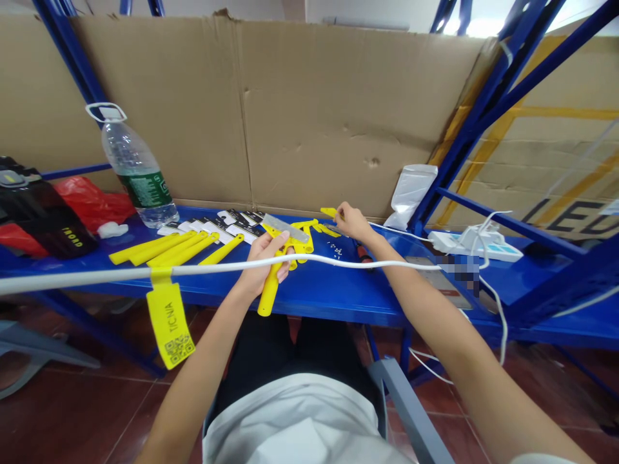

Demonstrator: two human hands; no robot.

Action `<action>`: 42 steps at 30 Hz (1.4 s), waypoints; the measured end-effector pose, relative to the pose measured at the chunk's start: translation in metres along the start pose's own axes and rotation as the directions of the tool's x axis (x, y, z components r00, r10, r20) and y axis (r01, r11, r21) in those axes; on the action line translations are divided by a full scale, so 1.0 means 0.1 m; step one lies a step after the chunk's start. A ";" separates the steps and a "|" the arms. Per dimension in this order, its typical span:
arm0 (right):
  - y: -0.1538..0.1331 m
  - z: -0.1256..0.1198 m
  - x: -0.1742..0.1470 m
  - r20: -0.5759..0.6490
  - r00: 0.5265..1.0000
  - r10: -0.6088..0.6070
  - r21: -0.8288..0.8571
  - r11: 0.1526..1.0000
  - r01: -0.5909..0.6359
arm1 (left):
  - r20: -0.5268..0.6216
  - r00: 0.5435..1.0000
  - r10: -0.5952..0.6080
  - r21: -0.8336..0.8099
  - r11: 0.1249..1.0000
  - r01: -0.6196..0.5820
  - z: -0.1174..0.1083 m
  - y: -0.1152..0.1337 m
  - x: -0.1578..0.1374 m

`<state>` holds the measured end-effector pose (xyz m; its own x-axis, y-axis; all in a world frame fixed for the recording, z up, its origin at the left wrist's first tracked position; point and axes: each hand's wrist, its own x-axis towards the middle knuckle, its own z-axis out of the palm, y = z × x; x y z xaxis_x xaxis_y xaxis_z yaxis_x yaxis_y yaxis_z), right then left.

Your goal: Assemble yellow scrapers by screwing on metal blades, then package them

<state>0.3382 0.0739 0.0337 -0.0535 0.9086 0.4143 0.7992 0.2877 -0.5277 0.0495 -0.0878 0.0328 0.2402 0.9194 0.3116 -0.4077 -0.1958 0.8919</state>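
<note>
My left hand point(265, 265) is closed around a yellow-handled scraper point(269, 298), its flat metal plate pointing up and away from me. Farther right, my right hand point(354, 222) pinches a small flat yellow piece point(329, 211) just above the table. More yellow parts point(316, 225) lie between the two hands. Small screw-like bits point(334, 250) are scattered below my right hand, beside a red and black tool point(362, 253) partly hidden by my wrist. Several yellow handles point(186, 248) rest in a row at the left, near black-and-white cards point(213, 227).
A white cable point(338, 260) with a yellow tag point(169, 322) crosses in front of my hands. Left stand a water bottle point(140, 174) and a black flask point(43, 212). A power strip point(476, 245) sits right on the blue table point(319, 293); cardboard point(309, 116) walls the back.
</note>
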 end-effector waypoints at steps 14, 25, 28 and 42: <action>-0.41 -0.17 0.00 -0.289 0.957 0.027 0.805 0.549 0.228 | 0.008 0.998 -0.063 0.055 0.997 0.063 -0.06 -0.08 0.03; -0.79 -0.23 -0.29 0.054 0.977 -0.204 0.930 0.366 0.025 | 0.002 0.988 -0.152 0.237 0.960 0.147 -0.10 -0.20 0.07; -0.96 -0.18 -0.45 0.247 0.899 -0.362 0.884 0.465 -0.055 | 0.032 0.984 -0.177 0.247 0.955 0.164 -0.10 -0.20 0.05; -1.02 -0.01 -0.56 0.433 0.767 -0.474 0.762 0.647 -0.031 | 0.092 0.945 -0.313 0.158 0.942 0.297 -0.08 -0.12 0.03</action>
<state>0.2602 -0.0069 0.0650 -0.6791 0.6913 0.2467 0.0623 0.3892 -0.9191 0.0480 -0.0799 0.0201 0.4359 0.8989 0.0453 -0.1732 0.0344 0.9843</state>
